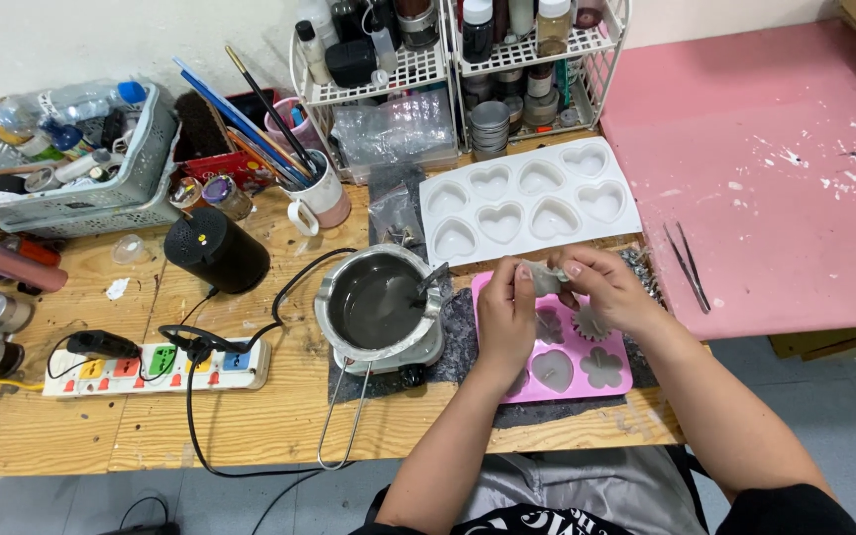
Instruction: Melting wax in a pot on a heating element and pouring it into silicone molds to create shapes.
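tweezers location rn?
Head view, right side: the tweezers lie on the pink board, near its front left corner, just right of the white heart mould and beyond the right hand.

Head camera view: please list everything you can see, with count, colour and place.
pink mould: 1, pink, under the hands
white heart mould: 1, white, behind the pink mould
melting pot: 1, metal, table centre
speaker: 1, black, left of the pot
power strip: 1, white, front left
mug of brushes: 1, white, behind the pot
tweezers: 1, metal, pink board
small grey piece: 1, between both hands
left hand: 1
right hand: 1
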